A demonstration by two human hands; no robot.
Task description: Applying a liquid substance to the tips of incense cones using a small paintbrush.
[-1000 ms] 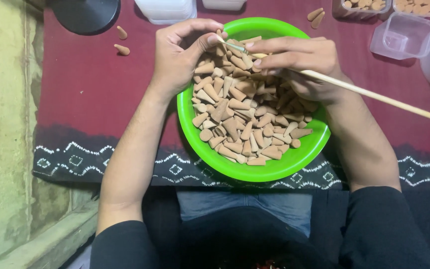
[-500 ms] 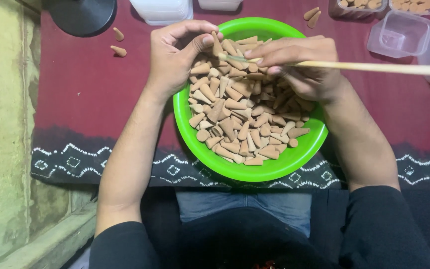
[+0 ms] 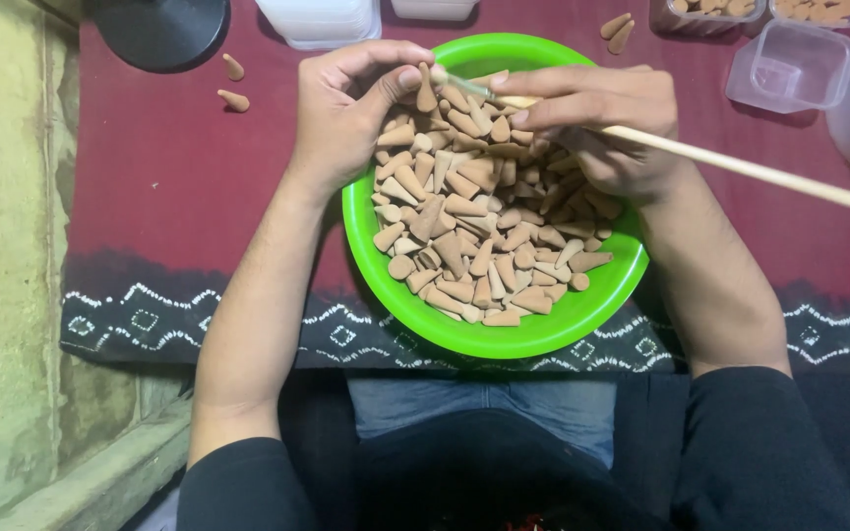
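Hands (image 3: pixel 346 113) over green bowl (image 3: pixel 543 329), loose cones (image 3: pixel 233 84), clear tub (image 3: pixel 789 67) beyond

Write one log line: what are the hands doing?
left hand: pinches cone | right hand: holds stick | green bowl: full of cones

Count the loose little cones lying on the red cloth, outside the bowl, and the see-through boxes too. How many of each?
Loose cones on the red cloth: 4 (two at upper left, two at the top, right of the green bowl)
Clear plastic boxes: 3 (one empty, two cut off at the edge)
Total: 7
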